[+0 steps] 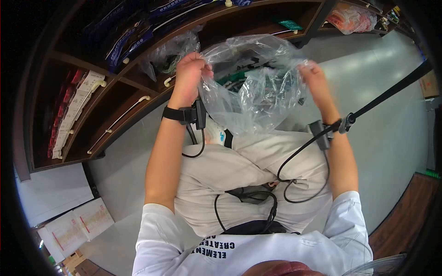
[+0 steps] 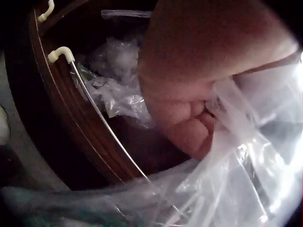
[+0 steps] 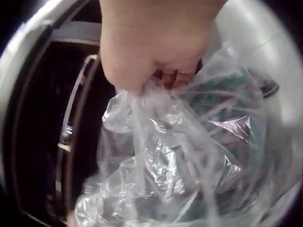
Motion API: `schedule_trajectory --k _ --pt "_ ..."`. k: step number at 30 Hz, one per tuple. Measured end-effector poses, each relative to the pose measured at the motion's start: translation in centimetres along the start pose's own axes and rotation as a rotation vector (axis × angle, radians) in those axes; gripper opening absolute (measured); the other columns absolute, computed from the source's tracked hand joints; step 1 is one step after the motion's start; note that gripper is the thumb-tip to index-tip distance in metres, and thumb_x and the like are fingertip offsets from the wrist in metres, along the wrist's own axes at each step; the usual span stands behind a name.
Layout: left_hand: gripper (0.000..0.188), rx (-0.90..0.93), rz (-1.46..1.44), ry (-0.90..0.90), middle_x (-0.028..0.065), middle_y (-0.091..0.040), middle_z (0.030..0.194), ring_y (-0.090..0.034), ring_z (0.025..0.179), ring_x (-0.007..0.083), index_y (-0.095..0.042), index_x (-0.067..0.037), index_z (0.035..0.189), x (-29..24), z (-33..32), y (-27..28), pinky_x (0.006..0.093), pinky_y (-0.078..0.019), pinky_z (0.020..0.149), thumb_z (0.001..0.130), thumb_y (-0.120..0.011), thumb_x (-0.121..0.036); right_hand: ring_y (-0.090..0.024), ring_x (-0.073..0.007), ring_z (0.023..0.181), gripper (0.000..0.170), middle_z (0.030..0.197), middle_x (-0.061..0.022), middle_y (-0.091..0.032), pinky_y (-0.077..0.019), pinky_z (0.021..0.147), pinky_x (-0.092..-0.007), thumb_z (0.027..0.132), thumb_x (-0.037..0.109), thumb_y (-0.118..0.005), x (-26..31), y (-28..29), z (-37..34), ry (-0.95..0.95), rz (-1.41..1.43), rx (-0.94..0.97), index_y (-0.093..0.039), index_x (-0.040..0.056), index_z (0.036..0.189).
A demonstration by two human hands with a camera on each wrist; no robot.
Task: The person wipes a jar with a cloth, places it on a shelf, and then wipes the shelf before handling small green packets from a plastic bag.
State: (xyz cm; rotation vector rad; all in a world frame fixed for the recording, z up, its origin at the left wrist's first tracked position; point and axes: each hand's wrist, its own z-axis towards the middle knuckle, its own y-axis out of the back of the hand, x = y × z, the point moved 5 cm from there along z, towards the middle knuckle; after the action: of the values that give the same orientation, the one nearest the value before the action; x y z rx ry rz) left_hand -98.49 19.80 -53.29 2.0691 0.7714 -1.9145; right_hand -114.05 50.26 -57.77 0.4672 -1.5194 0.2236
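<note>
A large clear plastic bag [image 1: 269, 99] is spread between both hands above the person's knees, with green and dark items showing through it. My left hand [image 1: 188, 78] grips the bag's left edge; in the left wrist view the fingers of that hand [image 2: 189, 113] are curled over gathered plastic [image 2: 255, 156]. At the opposite edge, my right hand [image 1: 316, 82] pinches the film. The right wrist view has this hand [image 3: 154, 47] above the bag [image 3: 165, 156], bunched plastic running up into its curled fingers.
Brown shelving [image 1: 129, 110] with thin metal rails curves along the front and left. It holds dark blue packets [image 1: 126, 43], red-and-white packs [image 1: 76, 110] and another crumpled clear bag [image 1: 172, 50]. Cartons [image 1: 76, 227] lie at lower left. A black strap [image 1: 391, 92] crosses the right side.
</note>
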Motion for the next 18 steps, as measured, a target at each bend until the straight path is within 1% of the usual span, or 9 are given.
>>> schedule_trajectory --k 4,6,7,8,10,12,14,16,18 --pt "0.012 -0.046 -0.004 -0.086 0.0084 -0.06 0.071 -0.058 0.061 0.0169 -0.055 -0.003 0.088 -1.8 -1.0 -0.1 0.0292 -0.0485 0.06 0.079 -0.049 0.001 -0.048 -0.0037 0.069 0.011 0.077 0.0046 -0.057 -0.0381 0.063 -0.0205 0.092 0.016 -0.058 -0.3 -0.2 -0.8 0.019 0.01 -0.08 -0.062 0.0061 0.093" --pt "0.011 0.076 -0.03 -0.234 0.0084 -0.061 0.071 -0.058 0.06 0.0166 -0.055 -0.003 0.086 -3.2 -1.9 -0.5 0.0273 -0.0472 0.06 0.078 -0.049 0.002 -0.049 -0.0039 0.07 0.011 0.079 0.0041 -0.057 -0.0381 0.063 -0.0206 0.093 0.015 -0.057 2.0 1.8 -1.2 0.105 0.215 -0.098 -0.062 0.0056 0.093" --pt "0.009 0.049 -0.024 -0.26 0.0078 -0.06 0.071 -0.057 0.059 0.0161 -0.055 -0.003 0.08 -3.4 -1.8 -0.5 0.0272 -0.046 0.059 0.078 -0.048 0.001 -0.049 -0.0045 0.067 0.011 0.077 0.0042 -0.057 -0.0381 0.062 -0.0211 0.093 0.015 -0.057 2.0 2.4 -1.3 0.095 0.238 -0.084 -0.062 0.0055 0.092" --pt "0.009 0.049 -0.024 -0.262 0.0078 -0.06 0.071 -0.057 0.059 0.0161 -0.055 -0.003 0.08 -3.3 -1.5 -0.6 0.0272 -0.046 0.059 0.078 -0.048 0.001 -0.049 -0.0045 0.067 0.011 0.077 0.0042 -0.057 -0.0381 0.062 -0.0211 0.093 0.015 -0.057 1.7 2.7 -1.5 0.097 0.239 -0.084 -0.062 0.0055 0.092" --pt "0.011 -0.1 -0.006 -0.024 0.0073 -0.059 0.069 -0.054 0.057 0.0156 -0.055 -0.004 0.075 -1.5 -0.7 0.0 0.0276 -0.0455 0.058 0.078 -0.046 0.001 -0.048 -0.0056 0.064 0.012 0.074 0.0044 -0.056 -0.0374 0.06 -0.0217 0.093 0.015 -0.055 -0.1 2.6 -1.7 -0.049 0.14 -0.049 -0.062 0.0056 0.09" --pt "0.011 -0.072 0.033 -0.043 0.0072 -0.058 0.067 -0.052 0.055 0.0153 -0.055 -0.003 0.076 -1.5 -1.2 -0.5 0.0266 -0.0449 0.057 0.078 -0.045 0.0 -0.049 -0.0064 0.063 0.011 0.074 0.0037 -0.057 -0.0382 0.058 -0.0217 0.092 0.013 -0.055 -0.6 3.4 -1.8 -0.085 0.12 0.039 -0.063 0.0054 0.091" --pt "0.009 0.058 0.03 -0.271 0.0074 -0.058 0.066 -0.052 0.054 0.0154 -0.055 -0.003 0.08 -3.6 -2.9 -1.7 0.0262 -0.0444 0.057 0.077 -0.047 0.0 -0.053 -0.0062 0.074 0.015 0.086 0.0032 -0.061 -0.0416 0.068 -0.0216 0.092 0.018 -0.055 0.2 4.4 -1.9 0.042 0.195 0.065 -0.061 0.0085 0.102" --pt "0.01 -0.024 -0.065 -0.327 0.0081 -0.057 0.065 -0.052 0.055 0.0151 -0.055 -0.003 0.076 -4.5 -3.9 -1.2 0.0263 -0.0434 0.057 0.075 -0.046 0.002 -0.055 -0.0072 0.075 0.015 0.089 0.0023 -0.062 -0.0429 0.069 -0.0212 0.091 0.017 -0.055 4.5 2.5 -3.8 0.064 0.419 -0.03 -0.059 0.0081 0.102" --pt "0.01 -0.111 -0.139 -0.319 0.0088 -0.058 0.065 -0.053 0.055 0.0153 -0.055 -0.003 0.076 -4.9 -3.0 0.3 0.0263 -0.0434 0.056 0.074 -0.046 0.002 -0.055 -0.0064 0.074 0.013 0.09 0.0018 -0.063 -0.043 0.067 -0.0207 0.091 0.015 -0.055 1.8 3.9 -2.5 0.063 0.478 -0.005 -0.057 0.0079 0.102"
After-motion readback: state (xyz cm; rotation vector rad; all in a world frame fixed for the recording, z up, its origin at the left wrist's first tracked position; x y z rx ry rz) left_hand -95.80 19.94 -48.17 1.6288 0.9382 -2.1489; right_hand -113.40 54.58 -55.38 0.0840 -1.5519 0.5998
